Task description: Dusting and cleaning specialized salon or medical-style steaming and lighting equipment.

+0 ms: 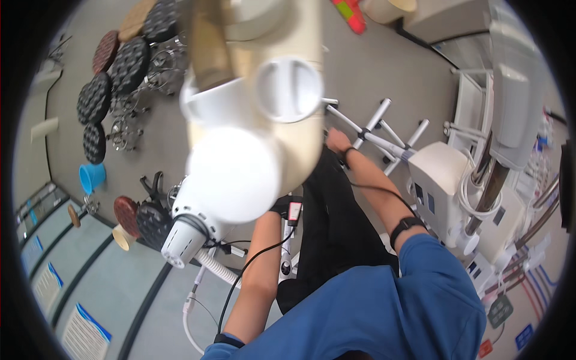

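Observation:
A large cream and white machine head (306, 144) fills the upper middle of the view, close to the camera and partly blurred. It carries a round white knob (289, 89), a white dome (234, 175) and a slotted grey-white end cap (184, 245). My left forearm (261, 256) reaches up behind it, so my left hand is hidden. A small black device (294, 210) with a cable sits at that wrist. My right hand (338, 141) is just right of the machine head, near a white wheeled stand base (364, 132). Its fingers are partly covered, and any hold is unclear.
Several tufted round stools (130, 65) stand at the left, with a blue bucket (92, 177) below them. On the right are white machine units on stands (436, 180) with coiled cable (477, 202). A white corrugated hose (218, 270) runs beside my left arm.

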Demonstrator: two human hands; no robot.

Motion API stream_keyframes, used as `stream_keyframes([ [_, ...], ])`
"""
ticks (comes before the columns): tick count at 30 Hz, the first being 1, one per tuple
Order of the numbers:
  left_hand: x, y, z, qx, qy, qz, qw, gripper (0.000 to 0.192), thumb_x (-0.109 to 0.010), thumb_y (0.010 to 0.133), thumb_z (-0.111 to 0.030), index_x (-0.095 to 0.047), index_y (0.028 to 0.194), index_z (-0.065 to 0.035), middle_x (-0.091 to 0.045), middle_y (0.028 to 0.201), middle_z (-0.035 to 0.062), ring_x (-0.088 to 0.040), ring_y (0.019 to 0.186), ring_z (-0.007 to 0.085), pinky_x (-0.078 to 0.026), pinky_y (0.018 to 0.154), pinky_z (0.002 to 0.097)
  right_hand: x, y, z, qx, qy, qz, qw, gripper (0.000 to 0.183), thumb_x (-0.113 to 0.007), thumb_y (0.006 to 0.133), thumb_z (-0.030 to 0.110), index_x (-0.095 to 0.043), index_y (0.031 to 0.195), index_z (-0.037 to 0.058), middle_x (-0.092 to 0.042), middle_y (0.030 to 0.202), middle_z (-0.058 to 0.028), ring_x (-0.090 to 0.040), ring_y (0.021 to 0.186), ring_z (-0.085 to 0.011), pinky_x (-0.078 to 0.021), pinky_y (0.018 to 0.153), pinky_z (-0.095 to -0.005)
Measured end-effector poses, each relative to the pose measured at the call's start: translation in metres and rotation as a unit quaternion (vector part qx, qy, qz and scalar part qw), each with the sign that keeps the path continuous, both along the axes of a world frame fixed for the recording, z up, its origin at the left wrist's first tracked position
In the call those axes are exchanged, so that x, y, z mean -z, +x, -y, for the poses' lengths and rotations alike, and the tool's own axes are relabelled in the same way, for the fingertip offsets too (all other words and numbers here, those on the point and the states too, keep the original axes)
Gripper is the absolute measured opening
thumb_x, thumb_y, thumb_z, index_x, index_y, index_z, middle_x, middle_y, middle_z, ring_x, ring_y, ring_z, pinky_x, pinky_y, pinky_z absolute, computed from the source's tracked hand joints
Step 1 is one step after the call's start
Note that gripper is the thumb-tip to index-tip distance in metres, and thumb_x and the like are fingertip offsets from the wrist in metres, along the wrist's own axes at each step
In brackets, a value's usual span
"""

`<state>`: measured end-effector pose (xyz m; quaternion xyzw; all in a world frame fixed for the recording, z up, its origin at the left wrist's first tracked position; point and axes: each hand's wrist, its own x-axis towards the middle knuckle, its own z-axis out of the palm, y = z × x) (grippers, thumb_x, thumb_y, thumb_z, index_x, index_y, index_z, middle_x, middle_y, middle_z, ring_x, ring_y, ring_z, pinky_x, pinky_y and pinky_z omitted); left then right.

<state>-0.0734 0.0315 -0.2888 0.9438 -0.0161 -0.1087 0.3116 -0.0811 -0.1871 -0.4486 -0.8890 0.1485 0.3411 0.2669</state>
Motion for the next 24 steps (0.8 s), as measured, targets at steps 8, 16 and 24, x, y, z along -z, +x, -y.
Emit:
stream_keyframes([
  [8, -0.041, -0.002, 0.008, -0.062, -0.190, 0.076, 0.977, 0.065, -0.071, 0.067, -0.016, -0.041, 0.122, 0.0009, -0.055, 0.105, 0.0180, -0.054, 0.098, 0.0293, -0.043, 0.084, 0.0388, -0.096, -0.086, 0.031, 0.237, 0.073, -0.065, 0.967, 0.045, -0.044, 0.084, 0.036, -0.057, 0.076, -0.0065, -0.059, 0.078, -0.0268, -0.057, 0.081, -0.0427, -0.0434, 0.069, -0.0462],
  [16, -0.137, -0.009, 0.013, -0.170, -0.294, 0.106, 0.935, 0.098, -0.079, 0.058, -0.025, -0.020, 0.134, -0.0048, -0.040, 0.127, 0.0180, -0.038, 0.120, 0.0310, -0.032, 0.096, 0.0447, -0.175, -0.074, 0.030, 0.152, 0.060, 0.107, 0.981, 0.036, -0.048, 0.085, 0.032, -0.052, 0.088, -0.0044, -0.059, 0.084, -0.0236, -0.055, 0.084, -0.0395, -0.0415, 0.072, -0.0436],
  [24, -0.221, 0.022, 0.036, -0.133, -0.286, 0.289, 0.904, 0.101, -0.080, 0.057, -0.029, -0.021, 0.134, -0.0020, -0.028, 0.136, 0.0196, -0.028, 0.125, 0.0361, -0.026, 0.103, 0.0441, -0.256, -0.006, 0.006, 0.309, 0.105, 0.358, 0.875, 0.030, -0.043, 0.091, 0.026, -0.051, 0.095, -0.0024, -0.058, 0.075, -0.0155, -0.054, 0.070, -0.0255, -0.0415, 0.065, -0.0358],
])
